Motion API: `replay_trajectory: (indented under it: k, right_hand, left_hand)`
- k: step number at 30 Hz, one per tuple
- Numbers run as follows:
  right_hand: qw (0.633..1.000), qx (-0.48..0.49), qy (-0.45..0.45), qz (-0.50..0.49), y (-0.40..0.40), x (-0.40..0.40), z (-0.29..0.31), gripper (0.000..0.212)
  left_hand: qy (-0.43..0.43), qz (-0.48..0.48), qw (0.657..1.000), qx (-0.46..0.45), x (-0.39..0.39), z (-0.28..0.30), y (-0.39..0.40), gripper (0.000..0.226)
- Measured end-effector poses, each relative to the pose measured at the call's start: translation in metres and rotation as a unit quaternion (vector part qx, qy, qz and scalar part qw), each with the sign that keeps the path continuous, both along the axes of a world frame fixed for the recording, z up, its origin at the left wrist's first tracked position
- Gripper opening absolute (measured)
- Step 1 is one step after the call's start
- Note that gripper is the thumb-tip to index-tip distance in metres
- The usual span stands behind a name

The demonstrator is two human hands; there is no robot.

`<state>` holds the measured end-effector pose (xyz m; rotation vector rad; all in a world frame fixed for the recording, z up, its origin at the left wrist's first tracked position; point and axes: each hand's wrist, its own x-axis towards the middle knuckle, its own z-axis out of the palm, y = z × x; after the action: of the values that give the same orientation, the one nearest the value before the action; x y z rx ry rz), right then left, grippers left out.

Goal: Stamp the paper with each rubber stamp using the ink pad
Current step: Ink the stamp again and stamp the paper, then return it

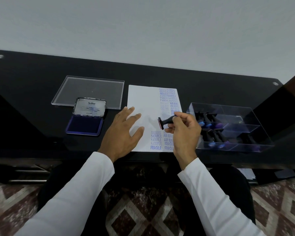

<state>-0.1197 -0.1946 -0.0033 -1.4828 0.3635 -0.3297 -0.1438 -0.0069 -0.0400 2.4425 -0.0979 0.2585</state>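
A white paper (141, 97) lies on the black desk, with blue stamped words down its right side and along its lower right. My left hand (122, 133) rests flat on the paper's left edge, fingers spread. My right hand (186, 132) pinches the handle of a black rubber stamp (165, 122), held on its side above the paper with the reddish stamp face turned left. An open ink pad (84, 124) with a dark blue pad and a raised lid sits left of the paper.
A clear plastic lid (90, 90) lies flat behind the ink pad. To the right of the paper stands a clear box (245, 132) with several dark stamps in compartments. The desk's front edge runs just below my wrists.
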Motion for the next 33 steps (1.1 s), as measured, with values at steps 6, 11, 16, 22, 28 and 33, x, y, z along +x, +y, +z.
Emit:
replay_trajectory:
  k: [6, 11, 16, 22, 28, 33]
  right_hand:
    - [0.999, -0.008, -0.014, 0.042, 0.024, -0.001, 0.007, 0.014]
    - [0.995, -0.035, -0.017, 0.093, 0.056, -0.005, 0.009, 0.009]
    - [0.985, -0.065, -0.034, 0.153, 0.100, -0.011, 0.009, 0.012]
    - [0.971, -0.086, -0.058, 0.213, 0.149, -0.009, 0.009, 0.012]
    - [0.918, -0.247, -0.162, 0.265, 0.182, -0.015, 0.005, 0.016]
    - [0.859, -0.347, -0.230, 0.296, 0.191, -0.019, 0.002, 0.021]
  left_hand:
    - [-0.023, 0.031, 0.999, -0.005, -0.013, 0.012, 0.027, 0.052]
    - [-0.049, 0.093, 0.994, 0.002, -0.032, 0.017, 0.060, 0.053]
    - [-0.048, 0.155, 0.986, 0.022, -0.052, 0.010, 0.105, 0.049]
    - [-0.030, 0.200, 0.978, 0.049, -0.066, -0.001, 0.149, 0.051]
    - [-0.019, 0.209, 0.976, 0.062, -0.071, -0.010, 0.170, 0.054]
    - [-0.010, 0.197, 0.976, 0.091, -0.069, -0.018, 0.174, 0.054]
